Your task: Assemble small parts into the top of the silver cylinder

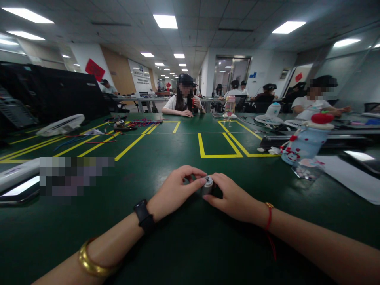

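A small silver metal cylinder, like a little motor, stands upright on the green table before me. Something dark shows on its top, too small to make out. My right hand grips its side, thumb in front and fingers behind. With thumb and fingertips bent together, my left hand pinches at the cylinder's top edge from the left. A black watch and a gold bangle are on my left arm, and a red cord is round my right wrist.
Yellow tape marks the green table. Wires and a white fan lie at the far left. To the right stand a light-blue bottle and paper. A person sits opposite.
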The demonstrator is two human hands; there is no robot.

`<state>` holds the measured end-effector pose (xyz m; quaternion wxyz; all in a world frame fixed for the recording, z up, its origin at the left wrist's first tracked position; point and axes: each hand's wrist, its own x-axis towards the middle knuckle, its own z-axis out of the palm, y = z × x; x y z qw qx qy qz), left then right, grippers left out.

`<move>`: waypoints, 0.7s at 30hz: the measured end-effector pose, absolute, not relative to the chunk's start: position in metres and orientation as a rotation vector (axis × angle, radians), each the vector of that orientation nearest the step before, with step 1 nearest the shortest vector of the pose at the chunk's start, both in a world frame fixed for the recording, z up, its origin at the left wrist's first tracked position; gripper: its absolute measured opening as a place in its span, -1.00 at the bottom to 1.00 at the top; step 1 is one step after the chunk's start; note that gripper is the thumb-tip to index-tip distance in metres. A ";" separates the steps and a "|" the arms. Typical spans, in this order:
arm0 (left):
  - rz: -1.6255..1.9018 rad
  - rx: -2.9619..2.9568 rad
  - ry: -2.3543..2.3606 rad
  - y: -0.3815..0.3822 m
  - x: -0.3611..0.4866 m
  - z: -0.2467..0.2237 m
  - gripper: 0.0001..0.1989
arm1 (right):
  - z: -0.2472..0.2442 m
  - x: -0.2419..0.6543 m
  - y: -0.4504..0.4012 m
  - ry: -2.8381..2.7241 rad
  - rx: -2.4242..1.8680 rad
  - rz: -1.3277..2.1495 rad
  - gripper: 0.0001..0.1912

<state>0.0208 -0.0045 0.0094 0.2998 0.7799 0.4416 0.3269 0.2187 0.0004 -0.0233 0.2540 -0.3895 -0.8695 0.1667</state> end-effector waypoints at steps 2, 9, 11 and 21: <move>0.886 2.095 1.158 -0.004 0.023 0.009 -0.78 | -0.024 0.218 0.001 -2.369 -1.059 0.434 -0.77; 1.006 2.043 1.161 -0.001 0.028 0.010 -0.83 | -0.026 0.218 0.001 -2.382 -1.070 0.398 -0.76; 1.020 2.010 1.175 -0.001 0.026 0.011 -0.82 | -0.026 0.218 0.001 -2.382 -1.069 0.402 -0.75; 0.948 2.035 1.246 0.003 0.005 0.002 -0.75 | -0.022 0.219 -0.001 -2.364 -1.098 0.450 -0.74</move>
